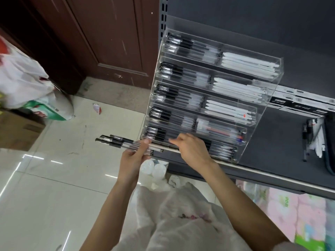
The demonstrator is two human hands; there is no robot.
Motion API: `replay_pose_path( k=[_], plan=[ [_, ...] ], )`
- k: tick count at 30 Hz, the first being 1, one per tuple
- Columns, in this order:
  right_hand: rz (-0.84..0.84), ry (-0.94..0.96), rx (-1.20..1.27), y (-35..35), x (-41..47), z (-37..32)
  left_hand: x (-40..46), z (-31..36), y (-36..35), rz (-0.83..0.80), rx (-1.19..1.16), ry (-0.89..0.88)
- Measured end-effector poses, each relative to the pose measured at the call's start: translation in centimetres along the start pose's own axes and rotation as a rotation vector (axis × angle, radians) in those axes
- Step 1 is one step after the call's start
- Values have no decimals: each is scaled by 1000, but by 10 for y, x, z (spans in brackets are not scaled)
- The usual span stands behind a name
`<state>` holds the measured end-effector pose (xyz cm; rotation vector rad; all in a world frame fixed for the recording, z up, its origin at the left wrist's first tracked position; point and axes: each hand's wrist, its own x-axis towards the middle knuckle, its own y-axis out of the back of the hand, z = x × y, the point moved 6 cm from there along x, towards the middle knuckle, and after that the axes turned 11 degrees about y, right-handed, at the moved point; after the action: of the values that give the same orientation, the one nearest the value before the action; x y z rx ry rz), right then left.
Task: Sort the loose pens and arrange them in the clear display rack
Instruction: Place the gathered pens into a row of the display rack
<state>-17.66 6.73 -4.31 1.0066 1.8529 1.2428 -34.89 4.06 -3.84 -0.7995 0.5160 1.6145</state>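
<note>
Gripping a bundle of clear-barrelled black pens (pixel 125 143), my left hand (pixel 133 156) has thumb and fingers curled round their middle, caps sticking out left past the shelf. I judge that hold loose enough for one to slide out and drop on the tiled floor (pixel 54 178). My right hand (pixel 192 149) holds nothing, fingers stretched forward and touching the front of the clear display rack (pixel 204 98) at its lowest tier; too hard a push could shift the rack on the grey shelf (pixel 272 151). Below me a white plastic bag (pixel 181 214) crowds my forearms. Farther right, loose pens (pixel 306 138) lie on the shelf beside boxes (pixel 297 102).
</note>
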Motion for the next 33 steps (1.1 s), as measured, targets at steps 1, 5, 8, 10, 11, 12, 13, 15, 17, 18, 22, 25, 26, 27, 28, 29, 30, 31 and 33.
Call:
replay_pose_path(
  k=[1,5,8,10,11,12,13,15,17,18,22,25,26,27,28,29,30,31,33],
  plan=[
    [-17,5,-7,0,-1,-2,0,0,-2,0,12,-4],
    [121,-42,181,23,-10,-12,0,5,-12,-2,100,-86],
    [186,-130,598,39,-16,-20,-6,10,-23,-58,147,-169],
    [163,-138,706,39,-19,-24,-9,11,-30,-90,162,-203],
    [163,-147,736,39,-21,-24,-10,11,-33,-99,167,-211],
    [176,-158,757,39,-22,-22,-11,11,-34,-105,174,-217],
    [202,-172,771,39,-24,-19,-11,11,-35,-109,183,-222],
    [278,-228,757,43,-32,-6,-11,10,-34,-104,192,-230],
    [357,-292,644,49,-43,13,-7,7,-25,-65,178,-214],
    [384,-316,537,51,-49,22,-5,6,-18,-37,162,-198],
    [347,-321,214,45,-50,33,3,1,5,42,98,-149],
    [278,-268,127,34,-33,24,6,1,11,49,94,-144],
    [260,-241,92,32,-27,22,6,2,12,47,90,-143],
    [228,-215,52,29,-21,19,5,1,11,44,88,-142],
    [184,-186,3,24,-16,18,5,1,11,43,89,-142],
    [133,-156,-54,20,-11,17,4,0,10,40,92,-142],
    [89,-130,-119,17,-7,16,4,-1,10,37,97,-142],
    [60,-117,-178,15,-4,14,3,-2,9,30,103,-144],
    [5,-116,-266,11,0,10,2,-5,6,14,117,-144]
  ],
)
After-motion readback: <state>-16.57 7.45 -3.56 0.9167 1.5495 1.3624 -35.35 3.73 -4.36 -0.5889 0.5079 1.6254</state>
